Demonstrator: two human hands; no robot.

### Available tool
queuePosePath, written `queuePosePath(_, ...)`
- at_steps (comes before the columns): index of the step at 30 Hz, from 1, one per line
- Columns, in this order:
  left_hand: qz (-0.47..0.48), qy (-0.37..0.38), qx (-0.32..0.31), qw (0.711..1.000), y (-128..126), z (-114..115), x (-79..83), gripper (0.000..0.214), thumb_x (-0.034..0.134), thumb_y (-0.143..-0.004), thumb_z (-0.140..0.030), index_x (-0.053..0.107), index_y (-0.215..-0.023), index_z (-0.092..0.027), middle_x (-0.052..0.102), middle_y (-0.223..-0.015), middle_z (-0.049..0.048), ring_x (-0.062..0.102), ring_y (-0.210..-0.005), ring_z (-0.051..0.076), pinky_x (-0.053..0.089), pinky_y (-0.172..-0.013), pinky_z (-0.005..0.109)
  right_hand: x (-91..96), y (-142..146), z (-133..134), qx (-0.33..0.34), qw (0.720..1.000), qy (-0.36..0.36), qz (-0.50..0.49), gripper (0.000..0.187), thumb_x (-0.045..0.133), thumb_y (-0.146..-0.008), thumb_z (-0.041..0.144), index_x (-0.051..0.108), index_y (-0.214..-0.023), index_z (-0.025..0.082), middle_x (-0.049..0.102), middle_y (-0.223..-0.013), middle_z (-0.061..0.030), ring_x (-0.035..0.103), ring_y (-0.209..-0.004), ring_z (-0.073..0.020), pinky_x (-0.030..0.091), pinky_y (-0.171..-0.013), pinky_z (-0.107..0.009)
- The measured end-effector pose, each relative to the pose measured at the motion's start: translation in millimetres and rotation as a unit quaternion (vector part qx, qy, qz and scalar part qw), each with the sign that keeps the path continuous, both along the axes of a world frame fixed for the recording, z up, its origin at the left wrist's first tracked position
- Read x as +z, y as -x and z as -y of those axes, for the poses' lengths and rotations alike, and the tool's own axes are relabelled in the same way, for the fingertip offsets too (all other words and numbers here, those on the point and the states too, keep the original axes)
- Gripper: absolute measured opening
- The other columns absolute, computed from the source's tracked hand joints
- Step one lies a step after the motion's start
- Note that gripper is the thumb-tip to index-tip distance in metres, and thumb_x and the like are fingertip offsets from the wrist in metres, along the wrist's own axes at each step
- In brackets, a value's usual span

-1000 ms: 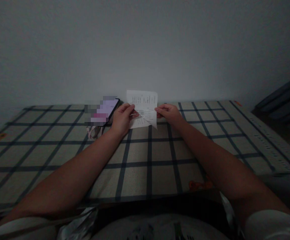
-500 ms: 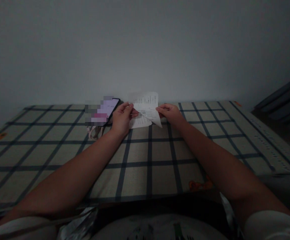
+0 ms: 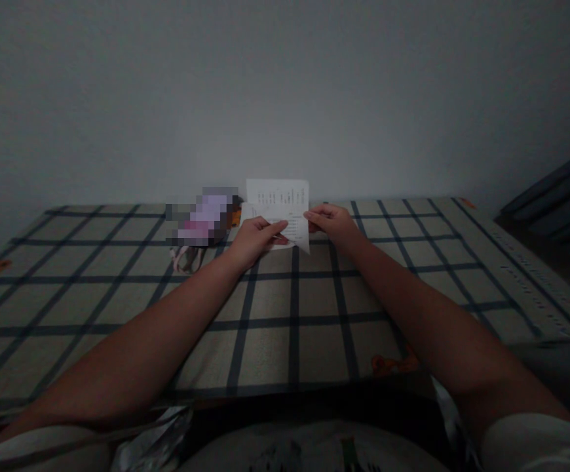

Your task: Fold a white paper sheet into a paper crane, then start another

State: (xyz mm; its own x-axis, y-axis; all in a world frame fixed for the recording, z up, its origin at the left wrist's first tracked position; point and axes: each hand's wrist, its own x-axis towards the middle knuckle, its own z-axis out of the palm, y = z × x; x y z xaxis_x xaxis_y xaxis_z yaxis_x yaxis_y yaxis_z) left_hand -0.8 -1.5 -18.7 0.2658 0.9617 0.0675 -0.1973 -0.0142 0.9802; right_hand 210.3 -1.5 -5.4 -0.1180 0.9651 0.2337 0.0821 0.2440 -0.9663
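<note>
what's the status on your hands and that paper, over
Left hand pinches printed slip at its lower fold, right hand pinches its right edge. Slip's top half upright above checked cloth. Phone just left of slip.

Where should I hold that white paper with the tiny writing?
Pinch the thin white printed paper slip by its side edges, coming in from left and right, as the left hand and right hand do. It is floppy and partly folded, so one-sided holding would probably let it droop.
</note>
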Motion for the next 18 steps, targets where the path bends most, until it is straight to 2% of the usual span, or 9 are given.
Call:
queuePosePath(9,-0.004,-0.029,0.056,0.998,1.6,-0.3,4.2,0.037,0.088,-0.067,-0.037,0.079,-0.091,-0.01,0.079,-0.098,0.0135,0.073,-0.073,0.018,0.061,-0.069,0.029,-3.8,0.9,-2.1,0.059,0.997,0.033,-0.048,0.034,0.077,-0.078,0.05,0.074,-0.085,0.017,0.071,-0.074,-0.0022,0.064,-0.065,-0.0121,0.057,-0.068,-0.029)
queuePosePath(14,0.0,-0.023,0.099,0.995,3.3,-5.1,1.1,0.038,0.088,-0.065,-0.037,0.077,-0.088,-0.009,0.079,-0.093,0.0134,0.071,-0.068,0.017,0.058,-0.065,0.027,-7.8,-1.0,-3.4,0.095,0.994,0.059,-0.019,0.033,0.08,-0.075,0.045,0.076,-0.091,0.016,0.075,-0.083,-0.005,0.067,-0.072,-0.013,0.057,-0.075,-0.031)
queuePosePath(18,0.001,-0.022,0.096,0.995,3.0,-6.1,0.8,0.04,0.088,-0.065,-0.039,0.076,-0.088,-0.008,0.079,-0.092,0.0129,0.071,-0.069,0.017,0.059,-0.068,0.028,-6.4,-1.0,-2.3,0.094,0.994,0.051,0.003,0.031,0.079,-0.075,0.042,0.076,-0.09,0.015,0.075,-0.081,-0.0051,0.067,-0.071,-0.0125,0.057,-0.074,-0.029)
